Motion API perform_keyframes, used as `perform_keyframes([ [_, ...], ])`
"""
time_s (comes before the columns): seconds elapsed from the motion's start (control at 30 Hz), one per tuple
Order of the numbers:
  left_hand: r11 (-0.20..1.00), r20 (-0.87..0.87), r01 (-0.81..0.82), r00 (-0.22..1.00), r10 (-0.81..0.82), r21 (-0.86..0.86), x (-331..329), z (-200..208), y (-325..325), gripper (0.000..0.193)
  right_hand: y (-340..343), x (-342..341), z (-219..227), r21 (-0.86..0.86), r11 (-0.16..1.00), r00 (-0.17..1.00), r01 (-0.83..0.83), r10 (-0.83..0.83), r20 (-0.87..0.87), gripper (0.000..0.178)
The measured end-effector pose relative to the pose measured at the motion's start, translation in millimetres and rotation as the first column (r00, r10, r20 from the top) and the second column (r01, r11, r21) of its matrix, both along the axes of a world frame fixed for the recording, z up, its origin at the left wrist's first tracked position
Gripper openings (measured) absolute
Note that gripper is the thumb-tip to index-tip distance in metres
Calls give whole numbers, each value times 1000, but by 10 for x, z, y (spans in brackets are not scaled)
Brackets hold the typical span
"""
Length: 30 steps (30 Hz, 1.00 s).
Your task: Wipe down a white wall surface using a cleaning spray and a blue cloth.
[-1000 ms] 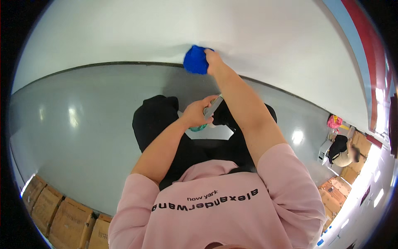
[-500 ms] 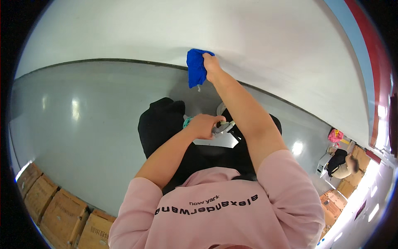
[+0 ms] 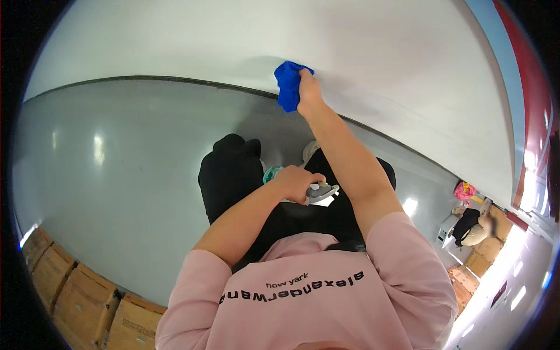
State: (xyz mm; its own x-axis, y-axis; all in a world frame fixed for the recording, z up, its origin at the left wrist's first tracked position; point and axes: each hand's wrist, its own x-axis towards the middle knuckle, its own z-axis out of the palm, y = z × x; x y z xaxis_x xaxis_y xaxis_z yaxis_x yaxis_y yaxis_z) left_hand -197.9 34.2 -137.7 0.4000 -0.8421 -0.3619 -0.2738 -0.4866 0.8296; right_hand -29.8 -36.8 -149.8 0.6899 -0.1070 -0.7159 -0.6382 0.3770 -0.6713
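Note:
My right hand (image 3: 310,90) is closed on a bunched blue cloth (image 3: 288,87), pressed to the lower part of a white wall panel (image 3: 396,64) just above the floor. The cloth's lower end hangs over the panel's dark bottom edge. Between my knees, my left hand (image 3: 294,182) is wrapped round a grey-and-white hand tool (image 3: 322,192) with a curved head; its exact kind I cannot make out. Beside that hand a teal thing (image 3: 271,174) shows, mostly hidden; whether it belongs to the tool I cannot tell.
Grey glossy floor (image 3: 128,169) stretches left of my bent legs. Brown boxes (image 3: 84,300) line the lower left. At the far right a person (image 3: 471,227) is crouched near a pink bag (image 3: 464,191), with more boxes (image 3: 487,248) behind.
My right hand and the cloth have moved a little right and up along the panel. My left hand has shifted slightly right with the grey-and-white tool, whose head now shows more.

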Motion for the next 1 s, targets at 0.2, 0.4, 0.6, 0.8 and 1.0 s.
perform_keyframes([
  [0.2, 998, 54, 47, 997, -46, -30, 87, 49, -30, 74, -27, 174, -425, -51, 988, 988, 143, -146, -60, 29],
  [0.4, 998, 15, 59, 998, -59, -16, 2, 54, 171, 76, 382, -4, 401, 3, 997, 997, 75, -75, -30, 30],
  [0.6, 998, 69, 54, 996, -53, -8, -38, 101, 325, 71, 433, -7, -99, -13, 984, 984, 176, -176, -9, 30],
  [0.8, 998, 92, 28, 996, -22, -58, -204, 212, 696, 61, 705, -109, 295, -14, 997, 997, -78, 78, 27, 30],
  [1.0, 998, 38, 44, 998, -43, -41, -226, 294, 869, 73, 1000, -203, 87, -85, 996, 999, 36, -35, 22, 31],
])
